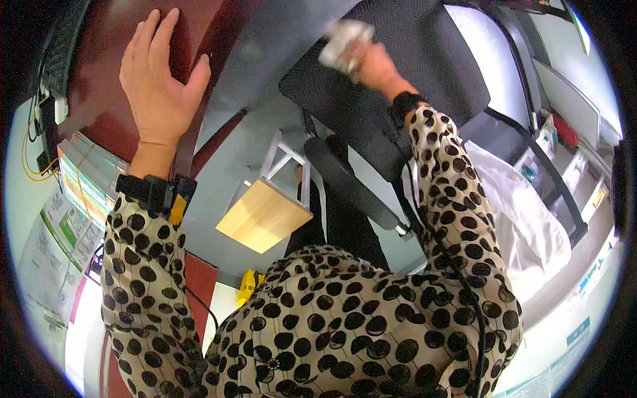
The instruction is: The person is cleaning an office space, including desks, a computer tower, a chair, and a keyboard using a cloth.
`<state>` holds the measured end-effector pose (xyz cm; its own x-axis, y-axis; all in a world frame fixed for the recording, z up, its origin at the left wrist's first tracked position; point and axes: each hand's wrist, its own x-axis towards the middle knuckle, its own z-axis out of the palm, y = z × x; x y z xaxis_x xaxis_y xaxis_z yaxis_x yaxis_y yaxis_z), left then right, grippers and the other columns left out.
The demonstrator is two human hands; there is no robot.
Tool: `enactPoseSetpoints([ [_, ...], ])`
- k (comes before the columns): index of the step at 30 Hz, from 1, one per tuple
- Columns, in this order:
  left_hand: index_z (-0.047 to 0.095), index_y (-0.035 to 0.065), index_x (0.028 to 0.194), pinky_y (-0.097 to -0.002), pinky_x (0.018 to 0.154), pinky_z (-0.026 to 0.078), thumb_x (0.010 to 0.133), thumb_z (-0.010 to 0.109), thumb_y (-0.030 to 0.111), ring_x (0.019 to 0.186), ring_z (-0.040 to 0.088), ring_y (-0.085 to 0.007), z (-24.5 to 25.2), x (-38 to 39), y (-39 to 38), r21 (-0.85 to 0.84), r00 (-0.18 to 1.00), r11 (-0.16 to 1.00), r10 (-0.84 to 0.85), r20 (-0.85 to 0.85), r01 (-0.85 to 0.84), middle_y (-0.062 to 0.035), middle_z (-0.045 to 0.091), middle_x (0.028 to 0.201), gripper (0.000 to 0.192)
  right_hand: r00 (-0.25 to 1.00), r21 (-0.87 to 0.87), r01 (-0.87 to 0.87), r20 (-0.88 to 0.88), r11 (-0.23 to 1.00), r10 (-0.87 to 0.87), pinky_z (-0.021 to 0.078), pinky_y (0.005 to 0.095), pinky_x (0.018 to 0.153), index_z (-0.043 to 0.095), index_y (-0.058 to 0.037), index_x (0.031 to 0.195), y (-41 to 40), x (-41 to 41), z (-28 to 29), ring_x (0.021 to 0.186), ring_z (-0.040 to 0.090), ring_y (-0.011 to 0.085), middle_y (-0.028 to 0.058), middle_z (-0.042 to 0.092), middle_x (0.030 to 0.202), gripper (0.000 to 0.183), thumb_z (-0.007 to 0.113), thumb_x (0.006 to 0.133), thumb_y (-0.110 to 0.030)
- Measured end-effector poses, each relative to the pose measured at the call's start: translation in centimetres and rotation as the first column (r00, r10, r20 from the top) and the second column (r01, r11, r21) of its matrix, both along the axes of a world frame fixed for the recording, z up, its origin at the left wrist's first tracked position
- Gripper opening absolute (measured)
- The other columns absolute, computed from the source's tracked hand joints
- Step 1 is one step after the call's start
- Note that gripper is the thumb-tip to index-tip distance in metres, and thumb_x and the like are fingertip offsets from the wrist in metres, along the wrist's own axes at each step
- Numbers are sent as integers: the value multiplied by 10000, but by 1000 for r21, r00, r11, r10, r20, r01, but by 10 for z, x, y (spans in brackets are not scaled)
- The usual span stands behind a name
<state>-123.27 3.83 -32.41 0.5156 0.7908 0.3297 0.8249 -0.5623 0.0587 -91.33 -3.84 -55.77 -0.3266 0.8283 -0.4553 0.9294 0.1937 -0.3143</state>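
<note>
My left hand [161,84] is over a dark red glossy tabletop [99,59], fingers apart and holding nothing; whether it touches the surface I cannot tell. At the upper middle, my right hand [371,62] grips a crumpled whitish cloth or wipe [346,45], blurred by motion. That hand is over the black mesh part of an office chair [423,45]; contact between cloth and mesh cannot be made out. Black bands circle both wrists, and the sleeves are cream with black dots.
A small stool with a light wooden seat [264,214] and white legs stands on the grey floor. The chair's black armrest [353,184] lies beside it. White fabric [517,214] hangs at the right. Tied stacks of papers [87,179] and cables [35,169] are at the left.
</note>
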Motion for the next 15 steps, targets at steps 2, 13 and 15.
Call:
enactPoseSetpoints([
  [2,530,109,1324,-442,1036,374,770,716,288,1221,494,-372,3,6,6,-14,1000,1000,-26,-4,26,-169,518,1356,611,948,-469,-226,-307,854,83,421,386,1016,661,-212,1109,-43,-5,14,1108,581,313,77,607,1238,364,602,774,-81],
  [13,523,120,1330,-433,997,432,812,695,366,1209,522,-338,-25,-34,27,189,997,981,-38,-69,50,-149,539,1343,598,940,40,310,-163,950,-300,524,381,833,510,-163,1311,-171,-106,202,910,612,312,142,594,1093,516,623,817,-65],
  [15,531,105,1308,-441,978,443,795,695,303,1179,536,-341,-30,-38,24,209,996,977,-22,-92,41,-151,558,1304,573,908,168,415,-148,894,-393,518,412,830,506,-171,1313,-213,-127,213,959,561,375,168,519,1178,578,599,759,-34],
])
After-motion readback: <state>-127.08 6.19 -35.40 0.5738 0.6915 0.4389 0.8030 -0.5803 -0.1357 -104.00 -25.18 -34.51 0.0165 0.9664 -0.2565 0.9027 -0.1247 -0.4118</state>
